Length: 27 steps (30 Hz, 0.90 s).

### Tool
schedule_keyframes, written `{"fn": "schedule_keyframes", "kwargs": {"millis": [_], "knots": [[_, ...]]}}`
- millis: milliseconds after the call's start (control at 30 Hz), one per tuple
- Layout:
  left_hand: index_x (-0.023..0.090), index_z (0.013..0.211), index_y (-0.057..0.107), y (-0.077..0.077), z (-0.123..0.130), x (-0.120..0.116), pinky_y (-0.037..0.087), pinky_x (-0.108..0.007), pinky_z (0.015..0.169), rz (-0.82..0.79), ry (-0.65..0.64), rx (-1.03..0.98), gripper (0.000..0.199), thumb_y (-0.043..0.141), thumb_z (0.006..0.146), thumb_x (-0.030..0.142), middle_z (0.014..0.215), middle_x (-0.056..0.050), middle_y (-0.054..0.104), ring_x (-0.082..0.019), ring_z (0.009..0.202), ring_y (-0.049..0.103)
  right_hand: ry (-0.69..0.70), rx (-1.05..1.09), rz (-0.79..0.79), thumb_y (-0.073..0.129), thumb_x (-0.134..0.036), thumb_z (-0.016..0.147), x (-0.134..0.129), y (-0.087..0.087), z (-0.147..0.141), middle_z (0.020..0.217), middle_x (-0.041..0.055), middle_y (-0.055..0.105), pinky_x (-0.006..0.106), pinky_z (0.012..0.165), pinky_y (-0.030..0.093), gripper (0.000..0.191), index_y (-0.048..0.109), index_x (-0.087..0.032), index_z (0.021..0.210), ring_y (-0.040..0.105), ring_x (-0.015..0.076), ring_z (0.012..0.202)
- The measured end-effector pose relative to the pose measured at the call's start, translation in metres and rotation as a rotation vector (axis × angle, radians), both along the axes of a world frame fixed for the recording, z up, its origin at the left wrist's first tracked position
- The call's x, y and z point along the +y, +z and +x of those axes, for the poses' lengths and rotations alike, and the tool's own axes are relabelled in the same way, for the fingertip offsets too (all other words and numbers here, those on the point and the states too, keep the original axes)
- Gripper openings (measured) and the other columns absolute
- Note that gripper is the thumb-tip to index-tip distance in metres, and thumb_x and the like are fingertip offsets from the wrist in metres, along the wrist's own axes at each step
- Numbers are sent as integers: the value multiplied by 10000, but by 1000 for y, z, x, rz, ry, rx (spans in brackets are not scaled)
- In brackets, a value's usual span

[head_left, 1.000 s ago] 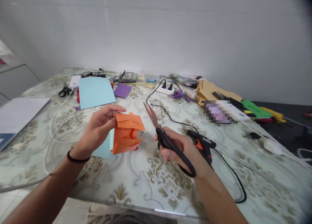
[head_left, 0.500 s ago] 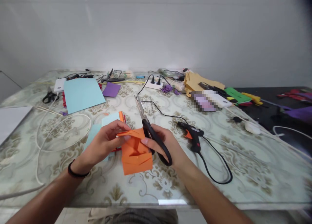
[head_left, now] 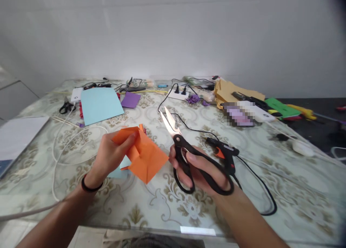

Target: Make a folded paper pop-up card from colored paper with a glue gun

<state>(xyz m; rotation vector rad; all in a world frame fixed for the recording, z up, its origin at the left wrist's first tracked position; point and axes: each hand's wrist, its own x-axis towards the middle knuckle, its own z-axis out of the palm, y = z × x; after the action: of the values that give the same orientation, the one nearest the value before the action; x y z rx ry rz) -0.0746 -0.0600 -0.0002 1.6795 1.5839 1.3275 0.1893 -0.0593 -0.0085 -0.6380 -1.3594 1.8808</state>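
Observation:
Pinched in my left hand (head_left: 109, 156) is a folded piece of orange paper (head_left: 148, 156), creased and held above the table. My right hand (head_left: 204, 168) grips a pair of black-handled scissors (head_left: 180, 143), with fingers in the handle loops and the blades slightly apart, pointing up and away from me. The fingertips of my right hand are close to the right corner of the paper; whether they touch it I cannot tell. Under the orange paper lies light blue paper (head_left: 116, 174), mostly covered.
A black glue gun (head_left: 225, 152) lies to the right, its cord looping forward. A light blue sheet (head_left: 102, 106), a purple square (head_left: 131, 99) and black scissors (head_left: 65, 107) lie at the back left. A power strip (head_left: 178, 94) and brown envelopes (head_left: 235, 89) are farther back.
My right hand has let go of the orange paper and moved right; its scissors have opened slightly. My left hand has turned the paper so its folds lie differently. The view has shifted left.

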Motion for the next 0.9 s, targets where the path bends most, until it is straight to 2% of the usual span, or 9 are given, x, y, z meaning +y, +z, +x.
{"fn": "schedule_keyframes", "kwargs": {"millis": [67, 133, 233, 367, 467, 600, 700, 800, 900], "knots": [[231, 918, 841, -1, -4, 2, 577, -249, 587, 66, 32, 57, 139, 703, 903, 223, 806, 2, 818, -195, 733, 755, 74, 50, -9, 678, -629, 952, 0, -3, 4, 891, 34, 624, 239, 477, 451, 459, 644, -180, 1036, 495, 77, 491], [250, 1143, 838, -1, -8, 3, 644, -287, 770, 114, 40, 89, 286, 704, 896, 194, 1049, -21, 855, -233, 952, 801, 160, 97, 16, 656, -625, 971, 0, -6, 5, 906, 39, 618, 261, 540, 538, 453, 636, -187, 1084, 542, 101, 549], [261, 1192, 832, -2, -11, 3, 642, -333, 941, 177, 82, 147, 361, 672, 887, 155, 1176, -20, 843, -248, 1083, 793, 269, 137, 2, 654, -658, 960, -2, -7, 4, 856, 27, 594, 345, 653, 635, 486, 624, -198, 1114, 582, 150, 647], [255, 1213, 825, -1, -13, 2, 628, -303, 896, 251, 175, 204, 399, 623, 893, 129, 1168, -16, 842, -224, 1066, 787, 418, 104, -58, 663, -692, 942, -7, -5, 1, 791, 23, 620, 315, 647, 610, 535, 620, -184, 1103, 587, 150, 634], [259, 1241, 815, -1, -12, 1, 613, -290, 840, 303, 161, 231, 395, 612, 925, 137, 1164, -27, 840, -206, 1012, 786, 481, 88, -81, 661, -700, 941, -10, -4, -2, 756, 29, 638, 279, 627, 571, 545, 617, -176, 1083, 606, 149, 621], [282, 1315, 780, -2, -12, -2, 617, -317, 872, 404, 38, 261, 452, 615, 937, 99, 1202, -50, 828, -219, 1064, 781, 519, 98, -125, 668, -718, 923, -13, -3, -4, 800, 28, 615, 294, 645, 594, 562, 619, -177, 1070, 596, 137, 622], [319, 1332, 774, -3, -12, -2, 636, -336, 888, 501, -88, 242, 466, 686, 931, 98, 1223, -65, 826, -240, 1097, 784, 504, 135, -161, 699, -710, 902, -15, -3, -6, 869, 30, 597, 309, 653, 616, 555, 620, -185, 1065, 588, 130, 642], [356, 1282, 803, -2, -11, 0, 651, -352, 870, 488, -282, 74, 394, 732, 957, 145, 1209, -78, 832, -259, 1099, 791, 483, 149, -183, 722, -720, 882, -17, -3, -8, 819, 18, 594, 267, 593, 583, 573, 606, -184, 1050, 577, 123, 603], [343, 1201, 842, -2, -11, 2, 655, -352, 829, 419, -456, -122, 279, 731, 989, 201, 1216, -103, 827, -275, 1083, 797, 495, 152, -125, 681, -739, 910, -16, -6, -9, 715, 8, 611, 212, 535, 512, 598, 591, -164, 1046, 576, 114, 543]]}}
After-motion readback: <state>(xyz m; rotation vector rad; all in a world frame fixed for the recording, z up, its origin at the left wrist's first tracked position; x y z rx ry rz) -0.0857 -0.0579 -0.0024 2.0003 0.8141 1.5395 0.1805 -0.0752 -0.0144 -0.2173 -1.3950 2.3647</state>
